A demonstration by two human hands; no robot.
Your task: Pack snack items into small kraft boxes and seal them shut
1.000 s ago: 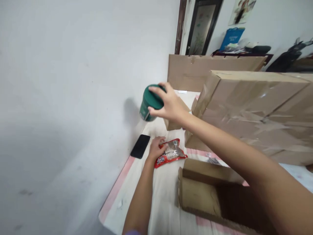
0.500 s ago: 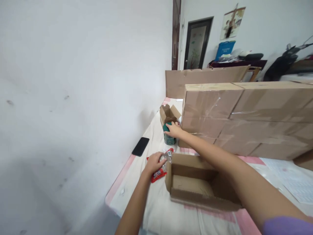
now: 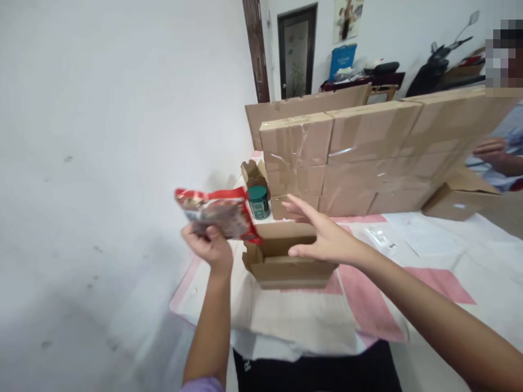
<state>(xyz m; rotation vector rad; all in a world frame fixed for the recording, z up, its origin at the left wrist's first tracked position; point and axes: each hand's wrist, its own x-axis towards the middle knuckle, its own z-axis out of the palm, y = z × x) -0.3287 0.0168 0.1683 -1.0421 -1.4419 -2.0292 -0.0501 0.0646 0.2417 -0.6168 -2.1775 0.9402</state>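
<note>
Red packet [image 3: 226,216], gripped in our left hand [image 3: 210,249] near the left edge of the table [image 3: 302,313], points lengthwise toward our spread, empty right hand [image 3: 327,235].

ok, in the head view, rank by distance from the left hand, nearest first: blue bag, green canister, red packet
1. Red packet: held in the left hand.
2. Green canister: on the table, beyond the hand and to its right.
3. Blue bag: far background, right of the hand.
</note>
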